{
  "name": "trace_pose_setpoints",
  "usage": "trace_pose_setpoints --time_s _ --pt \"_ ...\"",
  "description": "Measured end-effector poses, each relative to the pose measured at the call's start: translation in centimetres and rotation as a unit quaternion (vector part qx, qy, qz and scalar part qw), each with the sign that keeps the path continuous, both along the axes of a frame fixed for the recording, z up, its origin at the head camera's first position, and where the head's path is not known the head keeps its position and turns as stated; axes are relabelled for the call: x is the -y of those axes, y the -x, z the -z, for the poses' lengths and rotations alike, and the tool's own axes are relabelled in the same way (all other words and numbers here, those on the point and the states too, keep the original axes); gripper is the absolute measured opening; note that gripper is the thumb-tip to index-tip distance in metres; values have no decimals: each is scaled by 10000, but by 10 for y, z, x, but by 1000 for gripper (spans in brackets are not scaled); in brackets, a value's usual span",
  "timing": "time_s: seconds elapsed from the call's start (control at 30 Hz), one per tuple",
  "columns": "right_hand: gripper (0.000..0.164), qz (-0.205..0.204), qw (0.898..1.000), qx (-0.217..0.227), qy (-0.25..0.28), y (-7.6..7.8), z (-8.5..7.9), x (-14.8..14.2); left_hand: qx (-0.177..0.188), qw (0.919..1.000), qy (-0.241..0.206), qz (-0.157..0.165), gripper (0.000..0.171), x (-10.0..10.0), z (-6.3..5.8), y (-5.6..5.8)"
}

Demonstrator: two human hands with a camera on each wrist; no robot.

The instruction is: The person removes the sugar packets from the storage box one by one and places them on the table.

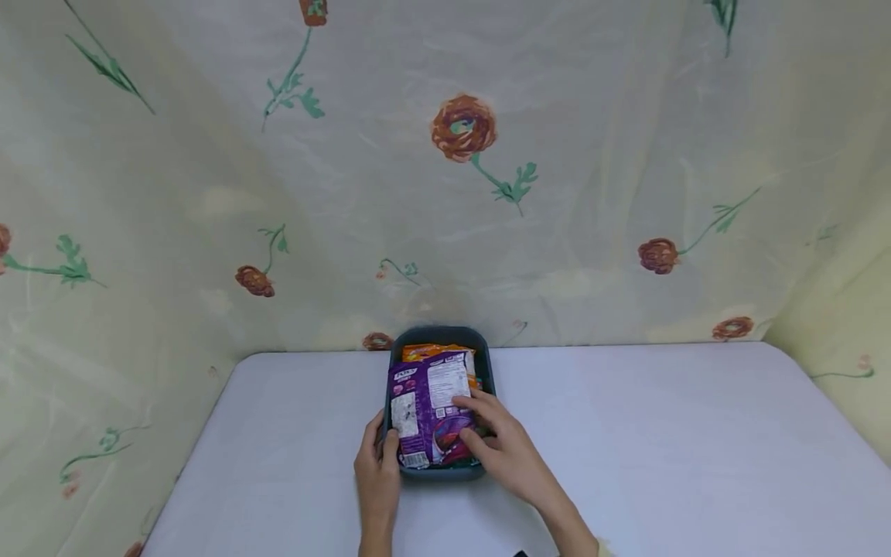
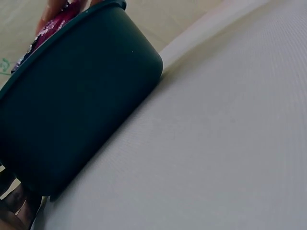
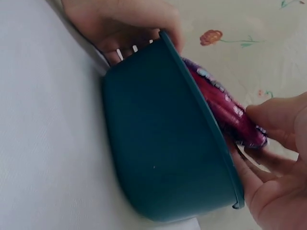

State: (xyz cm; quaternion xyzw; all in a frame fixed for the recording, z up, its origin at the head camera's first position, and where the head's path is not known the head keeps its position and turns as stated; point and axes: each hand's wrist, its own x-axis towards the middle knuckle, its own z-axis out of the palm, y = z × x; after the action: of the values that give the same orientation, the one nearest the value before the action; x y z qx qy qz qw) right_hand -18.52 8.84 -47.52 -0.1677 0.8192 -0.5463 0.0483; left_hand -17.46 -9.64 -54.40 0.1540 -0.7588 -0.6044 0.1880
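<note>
A purple snack packet (image 1: 426,422) lies back side up on top of the things in a dark teal plastic tub (image 1: 445,474). My left hand (image 1: 379,472) holds the tub's near left wall, thumb over the rim and fingers along the outside. With my right hand (image 1: 504,445) I pinch the packet's right edge between thumb and fingers; in the right wrist view the packet (image 3: 225,108) bulges above the rim. An orange packet (image 1: 426,351) shows beneath it at the far end. Whatever lies deeper in the tub is hidden.
The tub stands on a white-covered table (image 1: 647,441), close to its far edge. Behind the table hangs a pale curtain (image 1: 571,193) with printed flowers. A small dark object (image 1: 520,554) shows at the bottom edge of the head view.
</note>
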Motion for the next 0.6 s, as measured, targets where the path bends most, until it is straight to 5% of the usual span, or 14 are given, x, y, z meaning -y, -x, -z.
trace_pose_setpoints --time_s 0.23,0.6 --pt "43 27 9999 -127 7 0 2 0 89 9998 -144 75 39 1 -1 0" --pt "43 260 9947 -206 976 4 8 -2 -227 9976 -79 -648 33 -8 -2 -1"
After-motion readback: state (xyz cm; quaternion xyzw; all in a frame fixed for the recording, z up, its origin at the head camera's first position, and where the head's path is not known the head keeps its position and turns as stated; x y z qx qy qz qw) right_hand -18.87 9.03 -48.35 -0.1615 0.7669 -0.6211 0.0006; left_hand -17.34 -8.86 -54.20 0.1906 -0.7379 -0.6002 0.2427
